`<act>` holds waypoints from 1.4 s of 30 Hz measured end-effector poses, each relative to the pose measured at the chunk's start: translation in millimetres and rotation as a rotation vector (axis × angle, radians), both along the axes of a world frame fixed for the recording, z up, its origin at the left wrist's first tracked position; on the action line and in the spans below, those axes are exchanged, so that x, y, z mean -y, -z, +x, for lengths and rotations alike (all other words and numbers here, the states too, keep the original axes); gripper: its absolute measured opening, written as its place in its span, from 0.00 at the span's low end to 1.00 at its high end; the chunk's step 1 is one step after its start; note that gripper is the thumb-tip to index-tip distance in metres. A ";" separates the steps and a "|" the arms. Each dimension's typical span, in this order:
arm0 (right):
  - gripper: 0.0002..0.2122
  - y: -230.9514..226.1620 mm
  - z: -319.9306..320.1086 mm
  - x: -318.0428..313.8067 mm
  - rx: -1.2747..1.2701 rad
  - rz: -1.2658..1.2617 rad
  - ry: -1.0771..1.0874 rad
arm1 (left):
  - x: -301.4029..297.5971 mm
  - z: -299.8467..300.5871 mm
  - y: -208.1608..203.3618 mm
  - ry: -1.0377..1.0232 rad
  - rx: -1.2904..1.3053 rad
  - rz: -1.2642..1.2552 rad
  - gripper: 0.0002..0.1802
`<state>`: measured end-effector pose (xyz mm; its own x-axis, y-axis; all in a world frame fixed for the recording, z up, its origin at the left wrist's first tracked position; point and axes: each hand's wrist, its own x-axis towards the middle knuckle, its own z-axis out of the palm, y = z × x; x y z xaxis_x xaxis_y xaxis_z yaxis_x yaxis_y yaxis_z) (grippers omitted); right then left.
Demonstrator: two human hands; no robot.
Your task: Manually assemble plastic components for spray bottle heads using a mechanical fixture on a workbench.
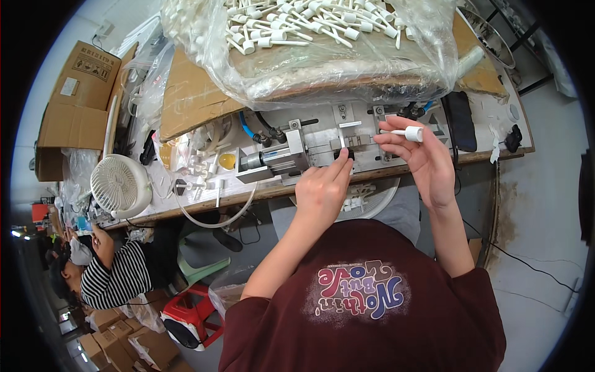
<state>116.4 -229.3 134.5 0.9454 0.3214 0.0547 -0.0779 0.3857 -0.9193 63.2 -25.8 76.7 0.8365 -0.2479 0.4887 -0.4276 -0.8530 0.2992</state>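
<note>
**Over the metal press fixture, two hands with white droppers**

At the metal press fixture (pixel 297 155) on the workbench (pixel 204 199), we saw the left hand (pixel 322 189) with its fingers drawn together and the fingertips (pixel 344 162) pinched on a small white tube (pixel 342 142) that stood upright in the fixture's slot. The tube rose just above the fingertips, touching them. To the right of the fixture's slot, the right hand (pixel 421 158) was raised, thumb and forefinger clamped on a white dropper (pixel 406 132) held level, its cap end pointing right and its thin stem pointing left toward the fixture. The dropper lay across the top of that hand, clear of the bench.

Behind the fixture, a clear plastic bag (pixel 322 56) full of loose white droppers sagged over a cardboard sheet (pixel 192 93) and hung close above the fixture's far edge. Left of the fixture stood a white fan (pixel 119 185), with small bottles and tubing between them. Right of the fixture lay a dark phone-like slab (pixel 460 121). Far left of the fixture, below the bench, another person in a striped shirt (pixel 118 273) sat near cardboard boxes (pixel 77 99).
</note>
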 end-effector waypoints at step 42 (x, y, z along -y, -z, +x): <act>0.10 -38.5 54.1 -52.8 0.723 -0.896 0.133 | -85.7 144.1 -92.6 -0.143 0.073 -0.139 0.14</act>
<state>170.5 -176.5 172.9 0.8156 0.4187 0.3993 0.5697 -0.4605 -0.6808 207.2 59.9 169.3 0.8193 -0.0554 0.5707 -0.3304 -0.8592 0.3908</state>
